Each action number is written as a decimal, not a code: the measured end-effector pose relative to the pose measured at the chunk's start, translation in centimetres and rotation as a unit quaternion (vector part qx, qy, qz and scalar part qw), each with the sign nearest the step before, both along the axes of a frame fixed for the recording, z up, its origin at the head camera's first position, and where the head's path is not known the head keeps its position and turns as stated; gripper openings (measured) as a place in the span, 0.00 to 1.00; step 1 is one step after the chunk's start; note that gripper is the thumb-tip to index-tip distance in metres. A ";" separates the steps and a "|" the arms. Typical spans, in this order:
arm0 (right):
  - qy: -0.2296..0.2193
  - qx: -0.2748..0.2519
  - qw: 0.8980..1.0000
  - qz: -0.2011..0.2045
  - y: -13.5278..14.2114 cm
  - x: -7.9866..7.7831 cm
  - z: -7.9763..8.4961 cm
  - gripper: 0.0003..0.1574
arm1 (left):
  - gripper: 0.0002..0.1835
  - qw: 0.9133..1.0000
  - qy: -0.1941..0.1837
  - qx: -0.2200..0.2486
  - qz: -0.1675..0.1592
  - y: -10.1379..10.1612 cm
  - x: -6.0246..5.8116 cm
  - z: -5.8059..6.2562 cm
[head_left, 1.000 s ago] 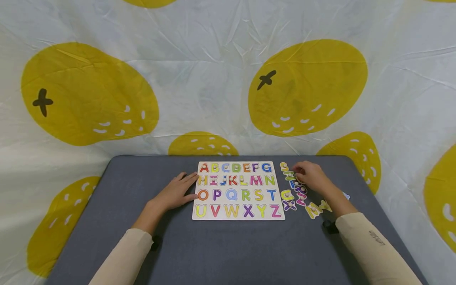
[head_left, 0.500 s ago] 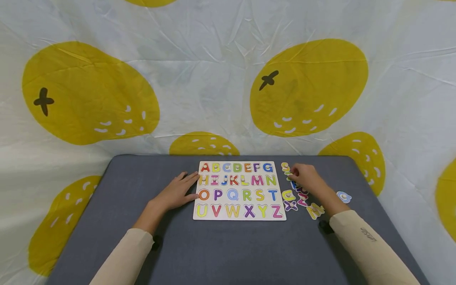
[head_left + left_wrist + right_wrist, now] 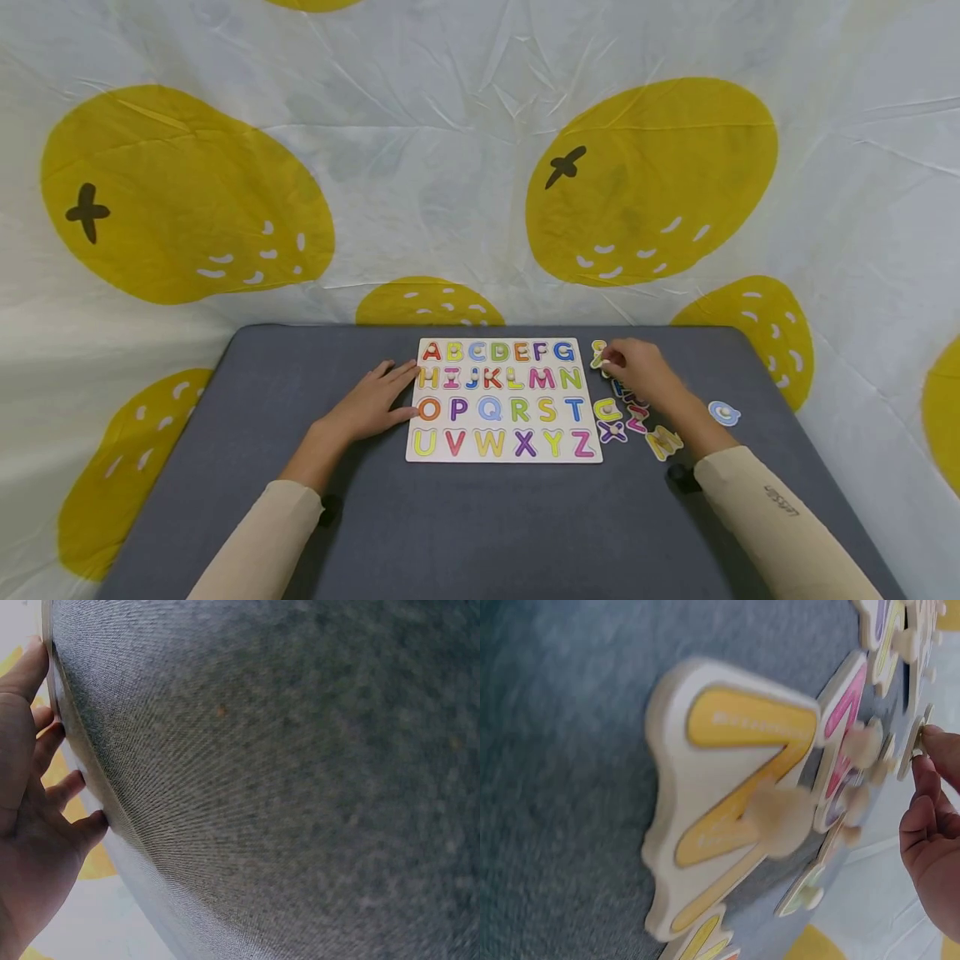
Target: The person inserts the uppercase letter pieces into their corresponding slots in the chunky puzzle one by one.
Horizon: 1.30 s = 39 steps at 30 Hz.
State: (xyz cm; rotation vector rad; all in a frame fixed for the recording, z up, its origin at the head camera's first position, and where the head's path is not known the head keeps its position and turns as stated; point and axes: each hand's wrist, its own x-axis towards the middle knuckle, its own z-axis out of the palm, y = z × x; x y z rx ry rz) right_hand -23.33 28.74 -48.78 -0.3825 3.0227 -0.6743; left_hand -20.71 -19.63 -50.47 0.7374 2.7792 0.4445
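Observation:
A wooden alphabet puzzle board [image 3: 467, 427] lies on the grey table, with knobs on the letters of its upper rows. My left hand [image 3: 372, 403] rests at its left edge, fingers spread. That hand [image 3: 37, 817] touches the board's edge in the left wrist view. Right of the board, my right hand [image 3: 643, 372] pinches a small letter piece [image 3: 599, 362] by its knob. The right wrist view shows thumb and fingers of this hand [image 3: 939, 844] on the piece [image 3: 910, 754], seen nearly edge-on. Its letter is unclear.
Loose knobbed letters lie right of the board: a yellow U [image 3: 606, 410], a purple X [image 3: 612, 432], a pink letter [image 3: 637, 418] and a yellow W [image 3: 663, 443]. A blue Q [image 3: 724, 413] sits farther right. A fruit-print curtain [image 3: 435, 208] hangs behind the table.
My right hand has shifted slightly left and taken hold of a letter piece near the top of the loose pile. My left hand stays at the board's edge.

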 end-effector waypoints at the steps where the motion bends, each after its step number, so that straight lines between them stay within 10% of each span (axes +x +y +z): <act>1: 0.002 -0.004 1.000 0.004 -0.3 0.1 0.0 0.07 | 0.43 1.000 0.000 0.000 0.001 0.0 0.0 0.1; 17: 0.031 -0.008 0.996 0.089 -3.8 0.4 -0.8 0.07 | 0.43 1.000 0.003 0.000 -0.004 0.1 0.3 0.5; 39: -0.009 0.004 0.995 0.099 -4.8 0.8 -0.8 0.08 | 0.43 1.000 0.005 0.002 0.000 0.0 0.2 0.2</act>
